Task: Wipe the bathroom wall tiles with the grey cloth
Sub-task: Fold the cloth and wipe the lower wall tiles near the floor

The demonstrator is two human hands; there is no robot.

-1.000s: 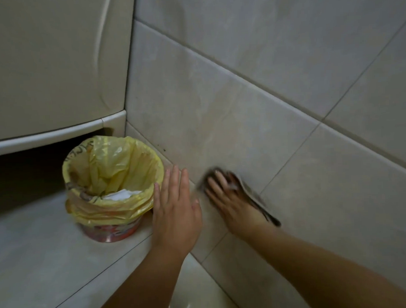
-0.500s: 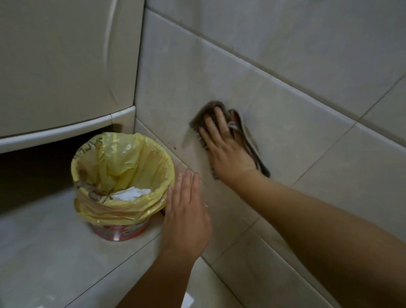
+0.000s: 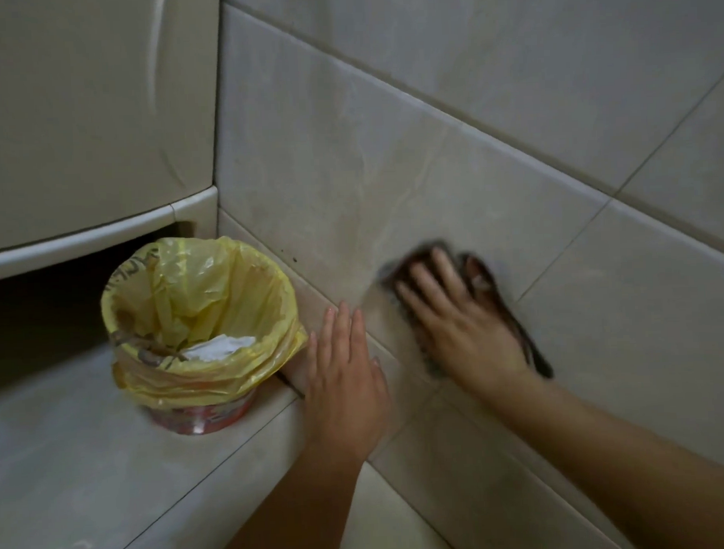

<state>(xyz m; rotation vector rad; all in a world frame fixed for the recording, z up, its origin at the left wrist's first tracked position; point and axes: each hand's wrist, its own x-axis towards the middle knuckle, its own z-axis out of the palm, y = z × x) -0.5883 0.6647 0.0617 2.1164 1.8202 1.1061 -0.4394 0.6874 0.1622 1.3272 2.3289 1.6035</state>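
Nearest in, the left hand (image 3: 343,381) lay flat, fingers straight and together, holding nothing, braced where the floor (image 3: 71,469) met the foot of the wall tiles (image 3: 348,172). Just beyond, the right hand (image 3: 465,332), fingers spread, pressed the grey cloth (image 3: 518,330) flat against a low tile, all of it motion-blurred. Good wiping here, I'd judge, meant a flat palm, overlapping strokes, and chasing the grout lines and the dark specks (image 3: 294,258) towards the corner. The yellow-lined bin (image 3: 197,296) sat just beside the left hand, easily knocked. Farthest back stood a cream cabinet (image 3: 80,120).
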